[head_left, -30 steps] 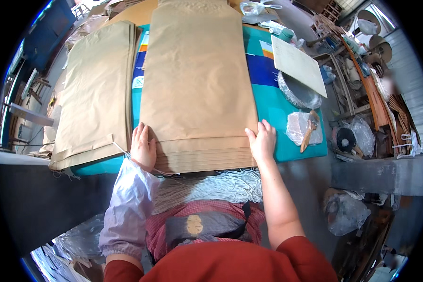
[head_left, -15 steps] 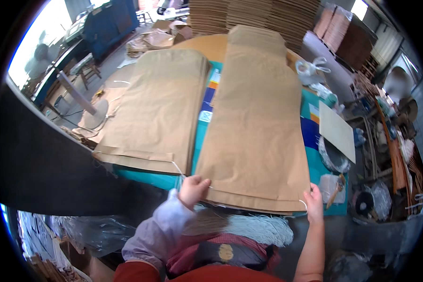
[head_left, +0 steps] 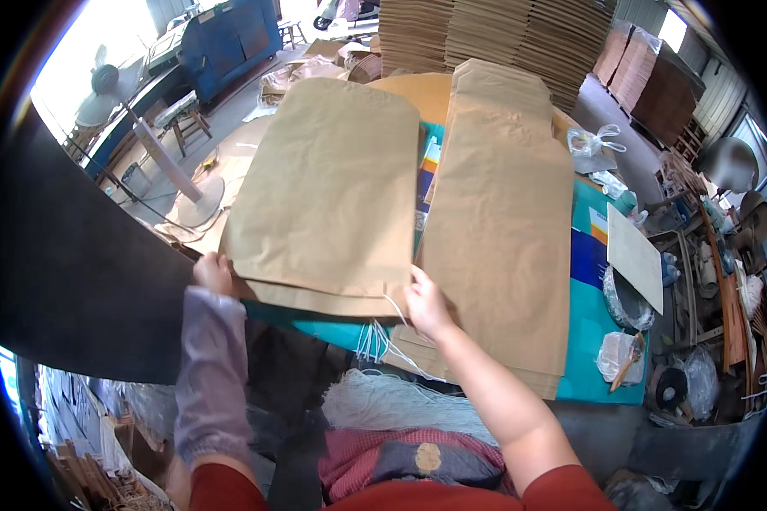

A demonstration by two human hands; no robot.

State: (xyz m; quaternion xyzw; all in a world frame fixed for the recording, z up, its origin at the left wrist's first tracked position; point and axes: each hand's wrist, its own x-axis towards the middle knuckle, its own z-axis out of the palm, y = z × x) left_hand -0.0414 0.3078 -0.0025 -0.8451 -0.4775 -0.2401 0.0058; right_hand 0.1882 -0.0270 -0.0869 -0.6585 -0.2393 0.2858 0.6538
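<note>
A large brown paper bag (head_left: 324,196) lies on top of the left stack, its folded lower edge toward me. At its lower left corner my left hand (head_left: 215,272) is closed on the edge. The lower right corner is pinched by my right hand (head_left: 426,304), beside a short white string (head_left: 395,308) on the bag. To the right lies a second stack of brown paper bags (head_left: 503,230), longer and with layered edges. More white strings (head_left: 375,341) hang below the left stack, near my right hand.
Teal sheeting (head_left: 592,341) covers the table under both stacks. On the right are a pale board (head_left: 635,255), a ring-shaped roll (head_left: 626,302) and a brush (head_left: 626,362). White strings (head_left: 400,404) lie bundled before me. A fan (head_left: 166,166) stands left; cardboard stacks (head_left: 494,43) rise behind.
Both hands have moved left from the right stack to the left one. A bag now covers the left stack's top, and the view has shifted a little.
</note>
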